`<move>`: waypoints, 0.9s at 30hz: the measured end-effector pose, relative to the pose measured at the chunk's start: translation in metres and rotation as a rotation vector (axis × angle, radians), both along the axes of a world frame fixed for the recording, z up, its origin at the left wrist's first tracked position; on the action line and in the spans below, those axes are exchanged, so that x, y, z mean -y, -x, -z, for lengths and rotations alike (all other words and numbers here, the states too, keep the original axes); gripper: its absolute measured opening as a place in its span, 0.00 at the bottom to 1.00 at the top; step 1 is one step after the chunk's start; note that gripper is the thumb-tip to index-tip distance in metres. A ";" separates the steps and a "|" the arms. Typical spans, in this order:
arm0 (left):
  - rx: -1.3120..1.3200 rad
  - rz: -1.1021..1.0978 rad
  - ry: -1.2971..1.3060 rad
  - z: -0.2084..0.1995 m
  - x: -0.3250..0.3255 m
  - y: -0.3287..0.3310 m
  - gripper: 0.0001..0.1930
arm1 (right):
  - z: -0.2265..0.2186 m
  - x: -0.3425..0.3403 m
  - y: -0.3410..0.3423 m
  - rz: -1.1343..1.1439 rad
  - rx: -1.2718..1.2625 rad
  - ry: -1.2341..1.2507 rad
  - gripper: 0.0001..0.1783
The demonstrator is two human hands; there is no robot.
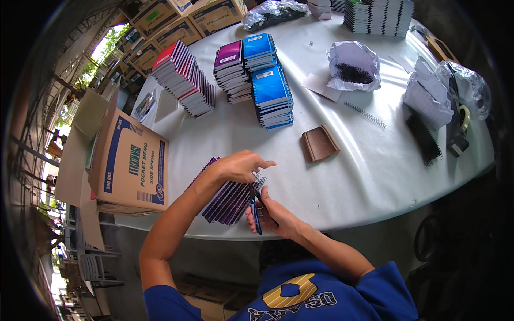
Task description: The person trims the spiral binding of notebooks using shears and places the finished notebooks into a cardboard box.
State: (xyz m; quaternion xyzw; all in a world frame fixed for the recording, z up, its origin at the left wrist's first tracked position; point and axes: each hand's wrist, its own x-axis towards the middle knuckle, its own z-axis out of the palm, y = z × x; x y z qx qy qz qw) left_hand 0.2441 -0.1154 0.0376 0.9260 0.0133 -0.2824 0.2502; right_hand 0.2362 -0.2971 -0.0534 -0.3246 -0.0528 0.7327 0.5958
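A fanned row of purple spiral notebooks lies at the near edge of the table, their wire coils showing. My left hand reaches over the far end of this row. Its index finger points right, while the other fingers curl down beside the coil ends; whatever they pinch is hidden. Closed around blue-and-black handled pliers, my right hand is just right of the notebooks. The pliers' jaws point away from me and meet the coil ends below my left hand.
Stacks of red notebooks, purple notebooks and blue notebooks stand farther back. A brown curved block and loose wire coil lie right. An open carton stands left; bags of black coils sit at far right.
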 end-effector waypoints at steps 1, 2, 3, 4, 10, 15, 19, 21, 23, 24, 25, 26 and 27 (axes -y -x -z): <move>-0.003 0.014 -0.010 0.002 -0.001 0.000 0.38 | -0.003 0.000 0.000 0.018 -0.014 0.017 0.43; -0.004 0.014 -0.011 0.004 -0.002 0.000 0.38 | 0.001 -0.001 -0.001 0.018 -0.015 0.015 0.43; -0.001 0.033 -0.021 0.006 -0.001 -0.001 0.38 | 0.005 -0.001 -0.003 -0.010 -0.100 -0.041 0.42; 0.002 0.051 -0.030 0.008 0.000 -0.002 0.38 | 0.009 -0.001 -0.005 -0.039 -0.184 -0.097 0.42; -0.078 0.061 -0.088 0.020 0.000 -0.005 0.38 | 0.006 0.006 0.003 -0.014 -0.052 0.023 0.41; -0.098 0.069 -0.086 0.015 0.001 -0.008 0.38 | 0.005 0.001 -0.001 0.021 -0.098 0.056 0.41; -0.085 0.104 -0.146 0.017 0.005 -0.012 0.39 | 0.026 -0.001 -0.010 -0.092 -0.260 -0.071 0.42; -0.023 0.115 -0.162 0.025 0.005 -0.009 0.39 | 0.024 0.004 -0.006 -0.078 -0.199 -0.041 0.42; 0.037 0.123 -0.174 0.033 0.003 -0.006 0.39 | 0.011 0.008 -0.001 -0.068 -0.140 -0.007 0.42; 0.015 0.093 -0.172 0.030 0.006 -0.008 0.40 | 0.002 0.008 0.000 -0.005 -0.100 0.070 0.41; -0.008 0.063 -0.171 0.027 0.008 -0.009 0.40 | -0.003 0.007 0.000 0.057 -0.059 0.148 0.41; -0.008 0.064 -0.168 0.028 0.009 -0.010 0.40 | -0.003 0.007 -0.001 0.058 -0.059 0.150 0.41; -0.019 0.064 -0.178 0.027 0.010 -0.010 0.40 | -0.005 0.006 -0.003 0.052 -0.069 0.147 0.41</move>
